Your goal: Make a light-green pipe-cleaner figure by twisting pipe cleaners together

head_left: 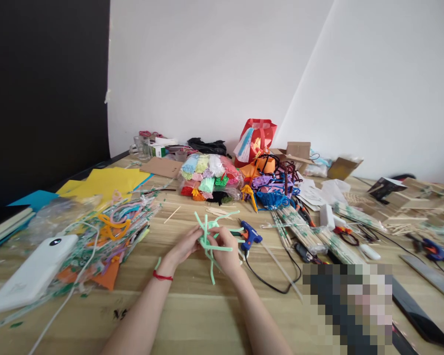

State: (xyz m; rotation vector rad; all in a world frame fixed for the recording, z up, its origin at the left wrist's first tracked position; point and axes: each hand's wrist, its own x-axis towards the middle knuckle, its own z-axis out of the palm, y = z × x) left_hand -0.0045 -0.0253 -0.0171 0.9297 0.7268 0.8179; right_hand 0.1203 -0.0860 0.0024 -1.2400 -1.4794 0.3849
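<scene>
Both my hands meet over the middle of the wooden table around a bundle of mint-green pipe cleaners [219, 248], whose bent ends stick out in several directions. My left hand [185, 246], with a red cord on its wrist, grips the bundle from the left. Fingers of my right hand [225, 251] are curled round it from the right; part of the bundle is hidden behind them. Just right of my right hand lies a blue glue gun [250, 236] with a black cord. A thin wooden stick [172, 214] rests beyond my left hand.
A white power bank [33, 271] with a cable lies left, beside a heap of scraps [107, 236]. Behind are a bag of coloured pipe cleaners [209, 180] and a red bag [257, 140]. Bundled sticks [299, 229] and pliers [305, 215] lie right; a blurred patch covers the lower right.
</scene>
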